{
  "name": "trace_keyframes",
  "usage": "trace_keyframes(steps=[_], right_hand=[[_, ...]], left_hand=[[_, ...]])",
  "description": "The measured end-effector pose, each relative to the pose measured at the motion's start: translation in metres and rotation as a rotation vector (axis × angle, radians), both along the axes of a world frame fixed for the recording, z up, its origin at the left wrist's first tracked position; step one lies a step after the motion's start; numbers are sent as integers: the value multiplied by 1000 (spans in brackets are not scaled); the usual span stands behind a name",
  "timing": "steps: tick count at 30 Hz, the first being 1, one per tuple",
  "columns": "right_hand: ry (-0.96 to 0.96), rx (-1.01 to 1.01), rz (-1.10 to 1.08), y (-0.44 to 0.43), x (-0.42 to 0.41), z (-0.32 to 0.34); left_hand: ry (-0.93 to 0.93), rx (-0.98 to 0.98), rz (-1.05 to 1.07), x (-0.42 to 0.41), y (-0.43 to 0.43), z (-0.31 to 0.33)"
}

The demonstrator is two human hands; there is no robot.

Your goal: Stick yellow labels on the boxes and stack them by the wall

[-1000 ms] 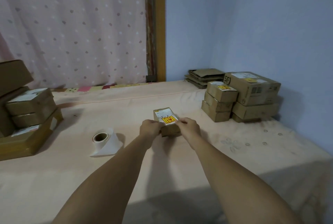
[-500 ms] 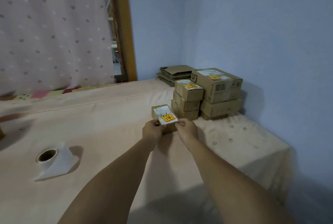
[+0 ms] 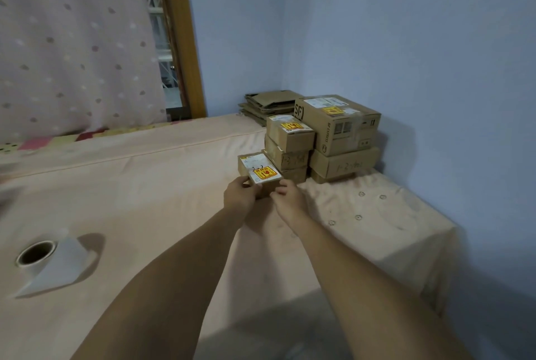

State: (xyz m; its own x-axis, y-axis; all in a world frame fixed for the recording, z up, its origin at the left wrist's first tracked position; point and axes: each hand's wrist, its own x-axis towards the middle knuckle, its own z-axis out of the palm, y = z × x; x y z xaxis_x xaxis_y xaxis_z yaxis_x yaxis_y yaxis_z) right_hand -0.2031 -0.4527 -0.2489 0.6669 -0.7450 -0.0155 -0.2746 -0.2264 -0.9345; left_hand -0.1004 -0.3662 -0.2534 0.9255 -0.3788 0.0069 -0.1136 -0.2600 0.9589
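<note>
A small cardboard box (image 3: 255, 168) with a white shipping label and a yellow sticker (image 3: 267, 173) on top is held between both hands just above the pink sheet. My left hand (image 3: 238, 195) grips its near left corner; my right hand (image 3: 285, 195) grips its near right side. The box's far right edge is close to the stack of labelled boxes (image 3: 290, 139) by the blue wall. A larger box (image 3: 338, 124) with a yellow sticker tops the stack's right column. The label roll (image 3: 36, 255) lies at the near left with its white backing strip trailing.
Flattened cardboard (image 3: 269, 103) is piled in the corner behind the stack. The pink-covered surface (image 3: 145, 200) drops off at its right edge near the wall. A dotted curtain (image 3: 72, 40) and a wooden frame (image 3: 182, 35) stand at the back.
Both hands have carried the small box to the right and farther away, up to the stack by the wall. The view has turned right, so the left pile of boxes is out of sight.
</note>
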Motion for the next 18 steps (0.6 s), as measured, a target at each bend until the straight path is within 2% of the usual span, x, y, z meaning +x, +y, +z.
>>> trace_keyframes(steps=[13,18], right_hand=[[46,10,129,4,-2,7],[72,-7,139,5,0,7]], left_hand=[[-49,27,24,6,-1,4],[-139,93,-6,5,3,6]])
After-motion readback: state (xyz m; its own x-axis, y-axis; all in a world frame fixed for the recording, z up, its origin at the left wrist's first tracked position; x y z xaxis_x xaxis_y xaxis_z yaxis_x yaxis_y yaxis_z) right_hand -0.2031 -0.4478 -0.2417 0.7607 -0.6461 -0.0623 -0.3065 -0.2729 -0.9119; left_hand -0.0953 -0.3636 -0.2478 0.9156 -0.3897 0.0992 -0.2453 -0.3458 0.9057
